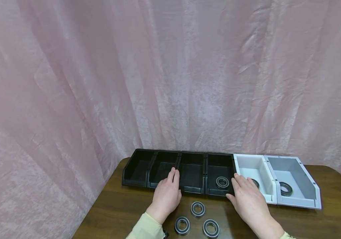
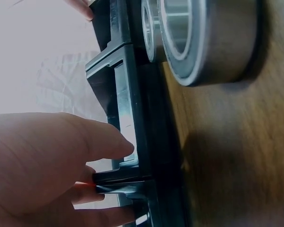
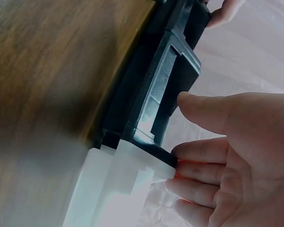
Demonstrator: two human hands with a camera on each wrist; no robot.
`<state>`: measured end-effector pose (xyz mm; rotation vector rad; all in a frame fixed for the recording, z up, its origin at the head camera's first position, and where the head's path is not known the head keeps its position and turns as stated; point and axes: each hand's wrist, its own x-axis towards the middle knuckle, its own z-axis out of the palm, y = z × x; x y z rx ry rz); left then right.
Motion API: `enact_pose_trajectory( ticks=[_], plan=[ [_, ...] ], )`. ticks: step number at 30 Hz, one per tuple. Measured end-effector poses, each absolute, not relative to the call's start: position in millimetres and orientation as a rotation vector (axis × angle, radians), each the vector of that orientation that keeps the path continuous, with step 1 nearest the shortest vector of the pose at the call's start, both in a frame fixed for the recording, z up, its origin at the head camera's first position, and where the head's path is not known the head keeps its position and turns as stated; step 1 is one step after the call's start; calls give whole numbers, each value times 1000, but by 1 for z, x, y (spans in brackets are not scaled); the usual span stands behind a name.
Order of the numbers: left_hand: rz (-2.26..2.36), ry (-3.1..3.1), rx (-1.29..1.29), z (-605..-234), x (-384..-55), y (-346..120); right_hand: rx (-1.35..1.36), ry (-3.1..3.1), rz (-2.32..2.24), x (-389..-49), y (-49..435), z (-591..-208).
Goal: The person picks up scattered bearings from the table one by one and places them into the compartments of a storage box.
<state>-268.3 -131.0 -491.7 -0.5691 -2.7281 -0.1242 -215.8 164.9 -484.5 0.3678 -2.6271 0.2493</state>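
Observation:
My left hand [image 1: 167,194] rests at the divider between the second and third bins of a row of black bins [image 1: 191,190]. In the left wrist view, its thumb lies by a bin's front lip. My right hand [image 1: 249,199] touches the edge where the last black bin meets a white bin [image 1: 272,191], fingers fairly straight and thumb apart. A bearing [image 1: 217,182] lies in that black bin. Another bearing [image 1: 257,183], partly hidden by my fingers, sits in the white bin. Three bearings, one of them nearest the bins [image 1: 198,216], lie on the table between my forearms.
A light grey bin [image 1: 296,177] ends the row on the right, with a bearing [image 1: 290,190] leaning inside. The row stands along the back of the brown wooden table [image 1: 104,212]. A pink curtain [image 1: 170,76] hangs behind.

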Motion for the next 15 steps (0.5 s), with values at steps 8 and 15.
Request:
enact_pose_trajectory(
  ticks=[8,15],
  plan=[
    [-207,-2850,-560,-486,-267,-137,364,-2658,270,-214,167,-482],
    [-250,-2805,-584,-484,-258,-137,372,-2664,286,-215,170,-481]
  ],
)
